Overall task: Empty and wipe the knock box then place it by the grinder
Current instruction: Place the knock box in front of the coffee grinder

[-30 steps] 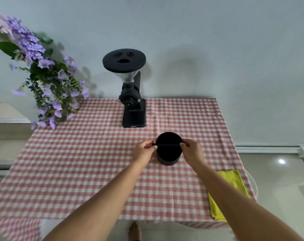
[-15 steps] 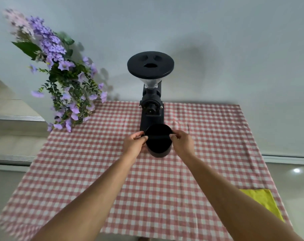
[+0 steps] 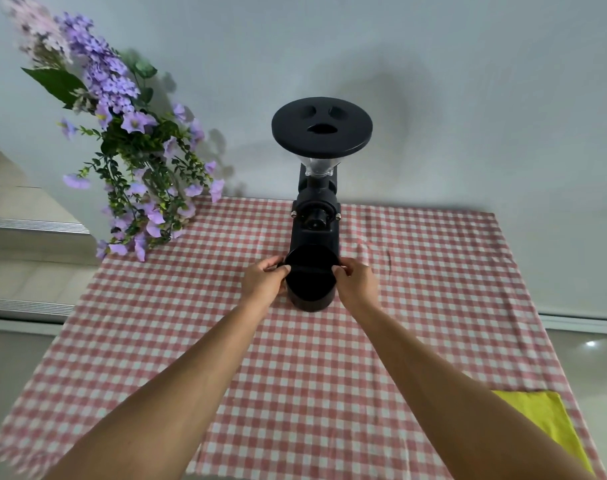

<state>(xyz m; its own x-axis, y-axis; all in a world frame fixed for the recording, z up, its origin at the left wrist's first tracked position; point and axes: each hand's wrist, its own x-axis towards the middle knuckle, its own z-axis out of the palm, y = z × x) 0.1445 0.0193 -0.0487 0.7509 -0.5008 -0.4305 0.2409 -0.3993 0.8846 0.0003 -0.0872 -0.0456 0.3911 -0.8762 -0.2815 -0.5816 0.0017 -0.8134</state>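
Both hands clasp the knock box (image 3: 310, 284) between them, left hand (image 3: 263, 284) and right hand (image 3: 357, 285) at its rim: round, black, open-topped, a bar across its mouth. Just beyond stands the black grinder (image 3: 316, 181).

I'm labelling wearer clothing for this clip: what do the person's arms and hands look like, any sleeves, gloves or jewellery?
Both forearms are bare as far as the frame shows, with no sleeve in sight. The left hand and right hand wear no gloves, and no watch, bracelet or ring can be seen. Fingernails look short and unpainted.
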